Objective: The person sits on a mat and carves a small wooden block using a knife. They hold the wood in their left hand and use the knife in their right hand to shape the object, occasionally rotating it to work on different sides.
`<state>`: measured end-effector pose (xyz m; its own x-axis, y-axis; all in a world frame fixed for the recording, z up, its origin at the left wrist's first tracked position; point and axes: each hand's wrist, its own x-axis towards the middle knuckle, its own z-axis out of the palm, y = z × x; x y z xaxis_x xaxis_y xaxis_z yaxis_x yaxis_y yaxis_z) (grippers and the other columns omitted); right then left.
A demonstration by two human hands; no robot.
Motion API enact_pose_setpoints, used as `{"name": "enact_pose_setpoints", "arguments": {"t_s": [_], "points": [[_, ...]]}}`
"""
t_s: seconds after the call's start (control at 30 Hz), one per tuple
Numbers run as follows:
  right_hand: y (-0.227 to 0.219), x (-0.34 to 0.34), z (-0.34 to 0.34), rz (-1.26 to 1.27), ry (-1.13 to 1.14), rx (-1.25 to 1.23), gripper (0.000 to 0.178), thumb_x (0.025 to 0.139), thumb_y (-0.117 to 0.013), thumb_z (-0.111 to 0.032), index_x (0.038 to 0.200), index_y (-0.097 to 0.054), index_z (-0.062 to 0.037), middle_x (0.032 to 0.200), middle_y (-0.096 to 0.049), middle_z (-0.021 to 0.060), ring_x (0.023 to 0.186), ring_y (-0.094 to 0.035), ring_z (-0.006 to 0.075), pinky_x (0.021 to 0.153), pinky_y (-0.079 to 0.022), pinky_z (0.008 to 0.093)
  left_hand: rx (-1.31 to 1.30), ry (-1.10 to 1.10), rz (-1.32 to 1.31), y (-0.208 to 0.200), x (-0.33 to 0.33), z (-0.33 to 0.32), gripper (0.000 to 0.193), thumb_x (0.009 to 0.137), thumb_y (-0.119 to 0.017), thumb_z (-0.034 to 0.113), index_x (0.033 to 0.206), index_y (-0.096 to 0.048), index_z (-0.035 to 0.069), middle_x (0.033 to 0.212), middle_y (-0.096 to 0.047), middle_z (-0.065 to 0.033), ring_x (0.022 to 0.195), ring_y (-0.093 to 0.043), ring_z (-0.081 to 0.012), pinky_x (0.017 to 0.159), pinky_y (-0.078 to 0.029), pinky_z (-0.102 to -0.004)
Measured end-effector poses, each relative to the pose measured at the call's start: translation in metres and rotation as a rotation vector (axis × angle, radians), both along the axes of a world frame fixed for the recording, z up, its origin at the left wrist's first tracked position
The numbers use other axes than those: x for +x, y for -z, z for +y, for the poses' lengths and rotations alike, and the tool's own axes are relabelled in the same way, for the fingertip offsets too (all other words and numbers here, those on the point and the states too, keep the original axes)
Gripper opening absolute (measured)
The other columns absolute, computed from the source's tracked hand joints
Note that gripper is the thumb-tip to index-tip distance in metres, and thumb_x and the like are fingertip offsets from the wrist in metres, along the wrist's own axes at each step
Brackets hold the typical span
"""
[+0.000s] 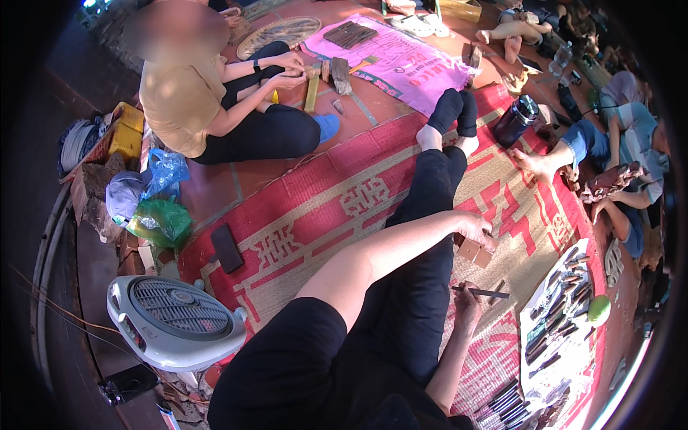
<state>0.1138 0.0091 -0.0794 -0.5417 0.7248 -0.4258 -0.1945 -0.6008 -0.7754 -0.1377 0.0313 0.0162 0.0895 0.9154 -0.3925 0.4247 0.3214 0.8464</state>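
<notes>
Grips a slim dark tool (484,292) in the right hand (469,307), right of and below the centre of the frame, with fingers curled closed around its shaft. Holds a brown block (474,252) in the left hand (473,228), slightly higher in the frame, with fingers bent down over it; cannot tell whether resting it on anything beneath. Keeps tool and block near each other but apart.

Stretches black-trousered legs (412,283) from the lower centre toward the upper centre, over a red and straw-coloured mat (315,222), with dark socks (449,107) at the far end. At lower right, a white sheet (584,351) bearing many slim dark-handled tools (552,312), with a round green object (599,310) at its right edge. At lower left, a grey fan (179,308); above it, a flat dark slab (227,249) lying on the mat.

At upper right, a dark tumbler (516,120). At upper left, a seated person in a tan top (183,107), with both hands close together. At upper centre, a pink printed sheet (423,72) under a bundle of dark strips (350,34).
</notes>
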Motion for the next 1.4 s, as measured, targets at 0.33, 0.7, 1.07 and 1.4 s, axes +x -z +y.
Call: {"name": "enact_pose_setpoints", "arguments": {"t_s": [0.33,0.7,1.07,1.4], "points": [[-0.005,-0.002,-0.002,-0.021,-0.027,-0.004,0.012,0.083,-0.058,-0.005,0.095,-0.060,-0.0021,0.084,-0.062,0.0079,0.065,-0.057,0.0118,0.054,-0.044,0.0201,0.027,-0.008,0.024,0.003,0.001,-0.002,0.064,0.069,-0.067,0.059,0.106,-0.059,0.008,0.091,-0.064,-0.0104,0.082,-0.063,-0.0192,0.059,-0.052,-0.0341],[0.001,-0.016,0.001,-0.053,-0.032,0.008,0.019,0.089,-0.055,-0.019,0.099,-0.056,-0.0035,0.082,-0.061,0.0094,0.064,-0.058,0.0149,0.054,-0.043,0.0239,0.002,0.009,0.001,-0.001,-0.001,0.000,0.073,0.069,-0.066,0.062,0.117,-0.055,0.008,0.097,-0.062,-0.0114,0.083,-0.063,-0.0204,0.057,-0.052,-0.0335],[-0.019,-0.004,-0.006,-0.064,0.015,0.048,0.022,0.091,-0.052,-0.020,0.100,-0.055,-0.0004,0.084,-0.061,0.0113,0.066,-0.057,0.0139,0.055,-0.042,0.0231,0.217,-0.009,-0.042,0.012,0.001,0.003,0.046,0.072,-0.074,0.038,0.105,-0.062,0.010,0.100,-0.064,-0.0059,0.094,-0.058,-0.0156,0.079,-0.045,-0.0305],[-0.012,0.001,0.002,-0.126,0.095,0.021,0.024,0.090,-0.053,-0.021,0.097,-0.057,0.0015,0.085,-0.064,0.0105,0.069,-0.061,0.0147,0.063,-0.047,0.0250,0.200,-0.029,-0.083,0.014,-0.002,0.002,0.029,0.078,-0.068,0.026,0.101,-0.062,0.009,0.094,-0.062,-0.0033,0.091,-0.054,-0.0116,0.080,-0.042,-0.0272]]}}
